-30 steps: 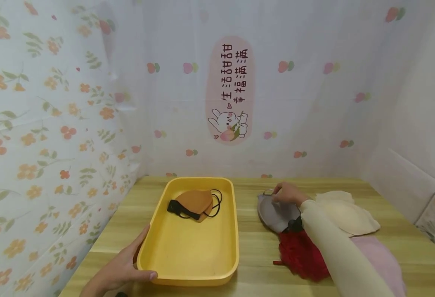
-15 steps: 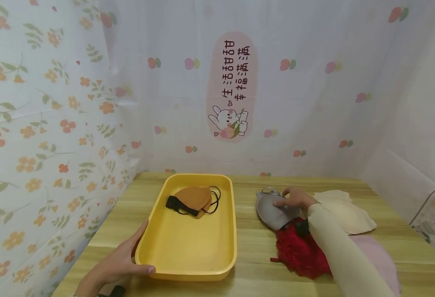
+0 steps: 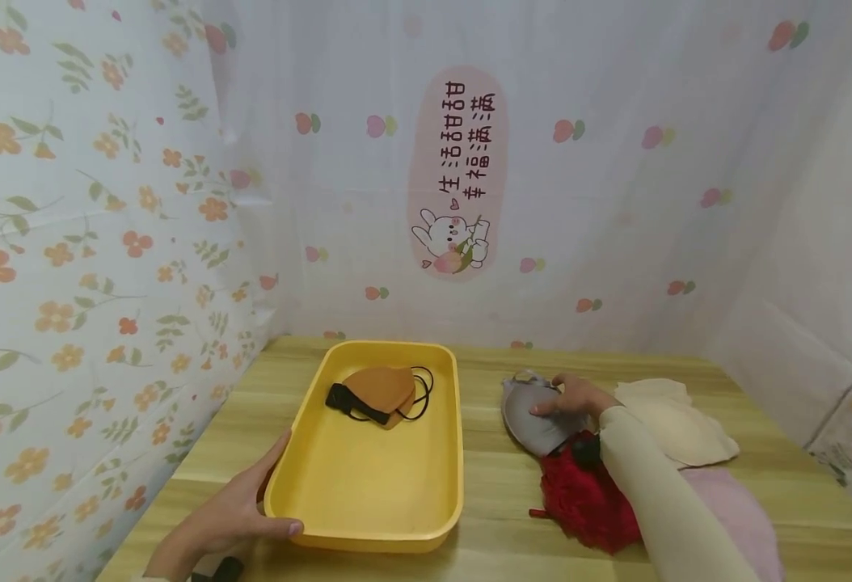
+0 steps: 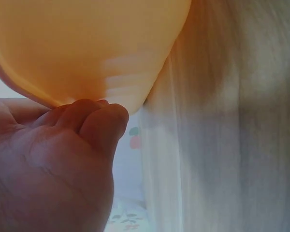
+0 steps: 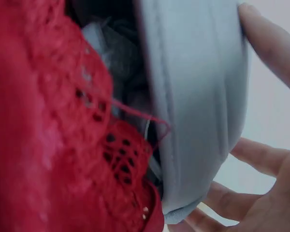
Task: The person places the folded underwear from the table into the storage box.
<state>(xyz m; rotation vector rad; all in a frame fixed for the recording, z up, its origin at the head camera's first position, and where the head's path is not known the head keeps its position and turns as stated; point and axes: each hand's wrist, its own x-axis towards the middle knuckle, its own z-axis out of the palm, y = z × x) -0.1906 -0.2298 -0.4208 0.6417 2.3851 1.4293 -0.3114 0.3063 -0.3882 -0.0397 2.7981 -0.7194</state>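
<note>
My left hand (image 3: 233, 505) grips the near-left corner of a yellow plastic tray (image 3: 364, 529), thumb along the front wall and fingers on the left side. In the left wrist view the thumb (image 4: 104, 123) lies against the tray wall (image 4: 87, 43). Inside the tray is a folded orange-brown garment (image 3: 382, 390) with a black band and thin black cords. At the right, my right hand (image 3: 579, 398) holds a grey bra (image 3: 531, 416). The right wrist view shows spread fingers (image 5: 258, 155) around its cup (image 5: 193, 92). A red lace bra (image 3: 589, 501) lies against it.
A cream garment (image 3: 676, 420) lies right of my right hand, with a lilac one (image 3: 739, 509) nearer, partly under the sleeve (image 3: 666, 493). Everything sits on a wood-grain table (image 3: 499, 485). Patterned curtains (image 3: 368, 202) close off the back and sides.
My right hand has let go of the grey bra's strap and moved slightly right and down onto its cup. The left hand keeps its hold on the tray; the view has shifted a little.
</note>
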